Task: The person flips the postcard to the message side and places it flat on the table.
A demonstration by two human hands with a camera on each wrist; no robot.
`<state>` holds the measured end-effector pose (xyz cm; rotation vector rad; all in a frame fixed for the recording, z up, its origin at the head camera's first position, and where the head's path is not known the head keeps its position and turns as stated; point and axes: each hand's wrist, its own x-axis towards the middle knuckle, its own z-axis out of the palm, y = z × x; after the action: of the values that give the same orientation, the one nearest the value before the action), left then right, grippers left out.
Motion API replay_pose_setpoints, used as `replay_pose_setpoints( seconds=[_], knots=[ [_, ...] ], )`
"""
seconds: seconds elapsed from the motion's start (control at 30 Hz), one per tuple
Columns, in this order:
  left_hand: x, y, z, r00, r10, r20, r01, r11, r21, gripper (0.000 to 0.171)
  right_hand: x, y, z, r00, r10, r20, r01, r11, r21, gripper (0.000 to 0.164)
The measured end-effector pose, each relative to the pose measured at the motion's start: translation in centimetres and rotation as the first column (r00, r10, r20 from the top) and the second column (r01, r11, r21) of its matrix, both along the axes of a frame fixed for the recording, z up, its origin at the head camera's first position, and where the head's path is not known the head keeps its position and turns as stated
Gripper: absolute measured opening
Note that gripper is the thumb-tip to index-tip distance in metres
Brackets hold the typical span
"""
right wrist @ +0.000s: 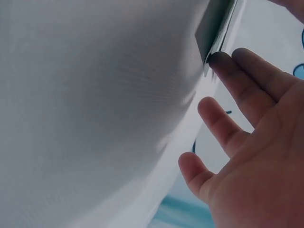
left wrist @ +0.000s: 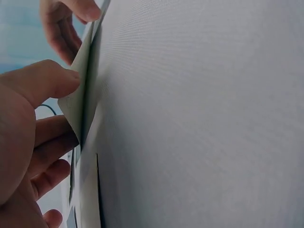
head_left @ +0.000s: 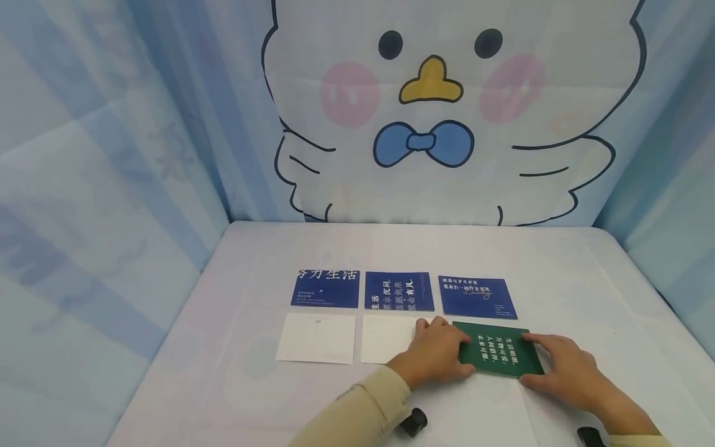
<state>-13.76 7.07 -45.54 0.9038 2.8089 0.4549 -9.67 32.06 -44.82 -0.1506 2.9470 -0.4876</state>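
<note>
Green card (head_left: 497, 349): lower right, between left hand (head_left: 432, 352) and right hand (head_left: 571, 371)
Grip: both clamped on its ends
Count: one green, three blue cards (head_left: 398, 292), two white cards (head_left: 316, 338)

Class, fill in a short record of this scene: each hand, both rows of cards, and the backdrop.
Left hand: holds the left side of a green card
Right hand: thumb and forefinger at its right corners
Far row: three blue cards
Near row: two white cards left of the green card
Backdrop: printed cartoon figure with blue bow tie
</note>
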Motion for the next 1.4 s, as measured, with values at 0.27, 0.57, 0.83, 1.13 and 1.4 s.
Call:
replay_pose_setpoints(
  seconds=[0.27,0.57,0.83,1.13,1.4],
  knots=[
    [0.0,-0.7,0.5,1.0,-0.004,0.001,0.004,0.999,0.038,0.042,0.3,-0.3,0.3,1.0,0.0,0.01,0.0,0.999,-0.036,0.071],
    [-0.1,-1.3,0.8,0.993,0.041,-0.109,-0.025,0.989,0.143,0.036,0.0,-0.3,1.4,0.995,-0.102,-0.019,0.099,0.988,-0.123,0.038],
    [-0.7,-1.8,1.0,0.981,0.119,-0.152,-0.055,0.927,0.371,0.044,-0.1,-0.5,1.8,0.963,-0.221,-0.156,0.187,0.96,-0.207,0.042],
    [-0.5,-1.9,1.4,0.977,0.134,0.168,-0.211,0.741,0.638,0.045,0.3,-1.4,1.9,0.867,-0.386,-0.314,0.247,0.882,-0.402,0.045],
    [-0.4,-1.8,1.4,0.982,0.164,0.097,-0.188,0.742,0.644,0.032,0.6,-1.7,1.8,0.853,-0.421,-0.308,0.285,0.871,-0.4,0.028]
  ],
)
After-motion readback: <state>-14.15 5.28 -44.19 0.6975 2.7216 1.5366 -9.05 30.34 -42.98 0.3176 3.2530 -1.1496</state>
